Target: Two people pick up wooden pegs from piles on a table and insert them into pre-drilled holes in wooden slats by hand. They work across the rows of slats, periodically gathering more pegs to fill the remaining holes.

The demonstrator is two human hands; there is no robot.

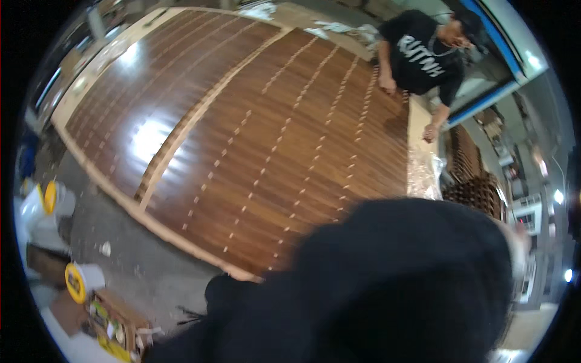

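Observation:
A large dark brown wooden panel (pixel 266 151) with rows of short pale dashes lies across the view. Black cloth (pixel 393 284), blurred and very near, covers the lower right; it looks like a sleeve or shoulder, though whose I cannot tell for sure. Beside its right edge is a pale smeared shape (pixel 517 245) that may be my right hand, with no fingers distinguishable. My left hand does not show. Across the panel, at the far right, a person in a black printed T-shirt (pixel 420 51) leans over the corner, one hand (pixel 388 83) at the panel's edge.
A light wooden border (pixel 163 233) rims the panel, and a pale strip (pixel 206 103) crosses it. White buckets with yellow lids (pixel 85 283) and a cardboard box (pixel 124 320) stand on the grey floor (pixel 148 260) at left. Clear plastic wrap (pixel 423 175) and stacked brown pieces (pixel 469 163) are at right.

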